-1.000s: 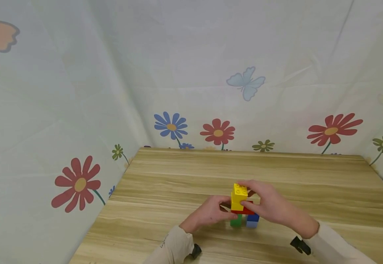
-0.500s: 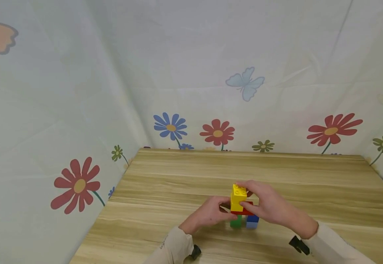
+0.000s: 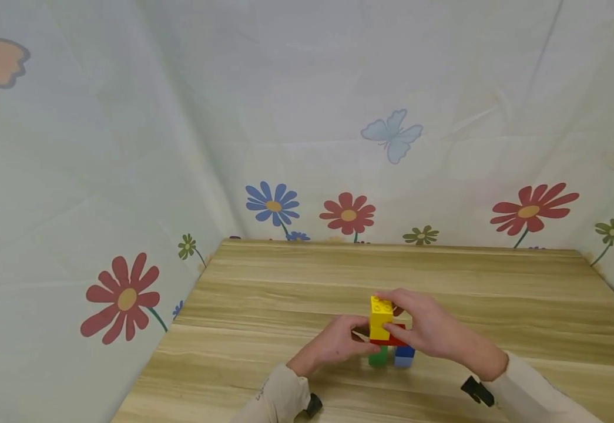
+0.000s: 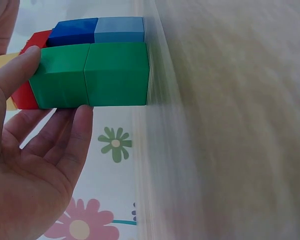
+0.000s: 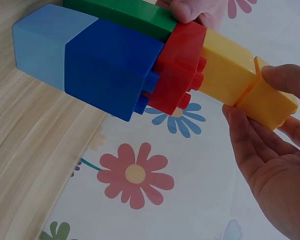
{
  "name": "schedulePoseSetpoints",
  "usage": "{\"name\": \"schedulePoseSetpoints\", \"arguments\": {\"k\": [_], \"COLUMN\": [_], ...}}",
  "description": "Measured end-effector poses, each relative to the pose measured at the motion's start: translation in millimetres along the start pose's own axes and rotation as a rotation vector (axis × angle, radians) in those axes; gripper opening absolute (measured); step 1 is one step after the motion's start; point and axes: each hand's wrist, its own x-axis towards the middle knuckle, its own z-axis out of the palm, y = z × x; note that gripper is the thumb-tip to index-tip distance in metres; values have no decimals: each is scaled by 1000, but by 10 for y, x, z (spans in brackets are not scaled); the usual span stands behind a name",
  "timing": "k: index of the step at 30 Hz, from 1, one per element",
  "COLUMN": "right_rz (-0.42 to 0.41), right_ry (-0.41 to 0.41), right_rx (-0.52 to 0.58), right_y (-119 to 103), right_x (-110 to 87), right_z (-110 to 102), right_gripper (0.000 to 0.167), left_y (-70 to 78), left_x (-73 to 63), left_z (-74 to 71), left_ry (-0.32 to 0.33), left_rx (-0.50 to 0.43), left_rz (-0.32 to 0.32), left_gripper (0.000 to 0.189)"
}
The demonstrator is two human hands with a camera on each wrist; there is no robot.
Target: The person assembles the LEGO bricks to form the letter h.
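Note:
A small structure of toy building bricks stands on the table between both hands. Two green bricks (image 4: 117, 75) form one leg; a dark blue brick (image 5: 110, 65) on a light blue brick (image 5: 45, 45) forms the other. Across them lies a red brick (image 5: 177, 70), with a lower yellow brick (image 5: 227, 65) and an upper yellow brick (image 5: 269, 100) stacked at its left end. A thin slanted gap shows between the yellow bricks. My right hand (image 3: 433, 323) pinches the upper yellow brick. My left hand (image 3: 336, 339) grips the upper green brick near the red one, thumb opposite fingers.
The wood-grain table (image 3: 285, 270) reaches back to a pale cloth backdrop (image 3: 307, 88) printed with flowers and butterflies. Black devices sit at the left cuff (image 3: 314, 404) and the right cuff (image 3: 477, 391).
Both hands keep their grips and nearly the same positions. The head view has shifted very slightly; no brick has visibly changed its place in the structure.

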Motion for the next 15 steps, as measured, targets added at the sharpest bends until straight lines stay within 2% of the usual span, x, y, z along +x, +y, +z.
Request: {"name": "schedulePoseSetpoints", "arguments": {"k": [9, 15], "right_rz": [-18, -7], "right_ry": [46, 42], "right_rx": [-2, -12], "right_y": [18, 4], "right_x": [-20, -17], "right_z": [34, 48], "right_gripper": [54, 54], "left_y": [-8, -16], "left_x": [2, -5], "left_z": [12, 10], "left_ry": [3, 2], "left_rx": [-3, -9], "left_rz": [11, 10], "left_gripper": [29, 30]}}
